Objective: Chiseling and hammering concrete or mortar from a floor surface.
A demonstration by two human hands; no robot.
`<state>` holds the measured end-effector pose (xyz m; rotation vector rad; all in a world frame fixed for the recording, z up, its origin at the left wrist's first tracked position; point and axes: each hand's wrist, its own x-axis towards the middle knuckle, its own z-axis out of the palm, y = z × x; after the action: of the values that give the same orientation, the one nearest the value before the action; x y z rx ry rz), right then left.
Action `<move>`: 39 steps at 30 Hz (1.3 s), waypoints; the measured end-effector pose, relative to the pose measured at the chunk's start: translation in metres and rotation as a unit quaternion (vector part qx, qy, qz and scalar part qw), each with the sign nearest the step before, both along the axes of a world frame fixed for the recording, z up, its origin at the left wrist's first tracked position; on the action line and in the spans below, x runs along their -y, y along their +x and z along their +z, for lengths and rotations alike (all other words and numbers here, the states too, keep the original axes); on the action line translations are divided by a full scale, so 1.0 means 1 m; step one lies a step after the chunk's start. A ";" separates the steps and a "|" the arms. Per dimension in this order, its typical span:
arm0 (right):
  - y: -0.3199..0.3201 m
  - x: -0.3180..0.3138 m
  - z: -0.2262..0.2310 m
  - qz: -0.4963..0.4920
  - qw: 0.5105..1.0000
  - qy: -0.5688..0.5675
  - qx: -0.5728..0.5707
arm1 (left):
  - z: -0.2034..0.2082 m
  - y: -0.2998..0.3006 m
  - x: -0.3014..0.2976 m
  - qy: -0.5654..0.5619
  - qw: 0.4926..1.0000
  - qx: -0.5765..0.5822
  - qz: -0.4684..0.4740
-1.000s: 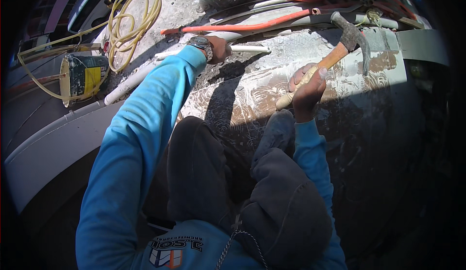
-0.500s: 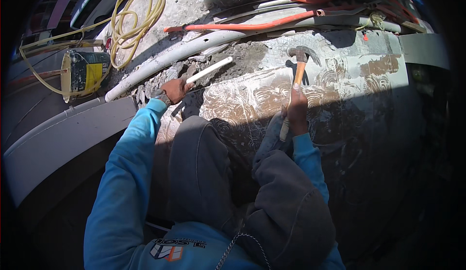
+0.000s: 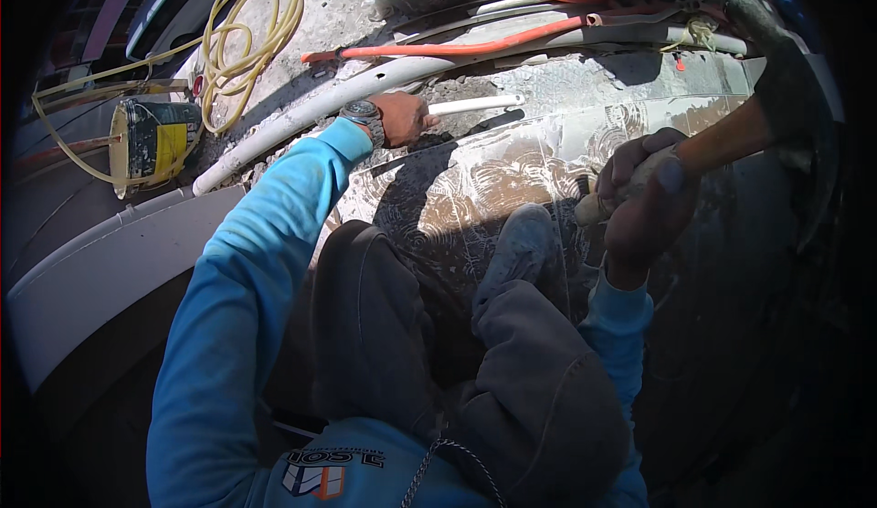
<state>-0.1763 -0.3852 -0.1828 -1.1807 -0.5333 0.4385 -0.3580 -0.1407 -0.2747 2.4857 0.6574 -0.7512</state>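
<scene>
The right hand (image 3: 649, 199) is wrapped around the handle of a hammer (image 3: 729, 139), raised over the shaded side of a white-streaked slab (image 3: 502, 174). The left hand (image 3: 400, 120) clasps a white bar (image 3: 477, 104) beside a long pale pipe (image 3: 265, 147). Good control likely needs a firm grip, a steady bar and left-hand fingers well clear of the hammer's path.

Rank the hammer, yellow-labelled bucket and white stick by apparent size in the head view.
1. Hammer, probably enlarged by nearness
2. Yellow-labelled bucket
3. White stick, partly hidden in the left hand
</scene>
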 end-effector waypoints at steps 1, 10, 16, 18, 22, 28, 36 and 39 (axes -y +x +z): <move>-0.002 0.003 -0.010 -0.008 0.999 0.034 -0.041 | 0.002 0.002 -0.001 -0.006 1.000 -0.013 -0.007; -0.013 -0.009 -0.094 0.098 0.938 -0.331 0.025 | 0.004 0.003 -0.002 0.018 0.998 -0.039 -0.035; -0.009 0.006 -0.065 0.020 0.998 0.013 -0.061 | 0.009 0.009 -0.004 0.036 0.998 -0.023 -0.043; -0.029 -0.005 -0.091 -0.001 0.996 -0.038 0.083 | 0.011 0.010 -0.004 0.030 0.998 -0.050 -0.034; -0.030 -0.010 -0.109 0.136 0.916 -0.367 -0.087 | 0.011 0.011 -0.007 0.030 0.998 -0.041 -0.038; -0.004 0.023 -0.057 -0.005 0.995 -0.011 -0.103 | 0.005 0.008 -0.008 0.026 0.996 -0.058 -0.055; -0.028 -0.014 -0.119 0.156 0.924 -0.347 -0.027 | 0.008 0.012 -0.010 0.033 0.996 -0.066 -0.049; -0.002 0.005 -0.091 0.088 0.967 -0.239 -0.006 | 0.006 0.015 -0.010 0.017 0.996 -0.060 -0.068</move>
<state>-0.1780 -0.3902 -0.2735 -1.5985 -0.5396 0.7548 -0.3425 -0.1305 -0.2690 2.5522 0.5509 -0.9533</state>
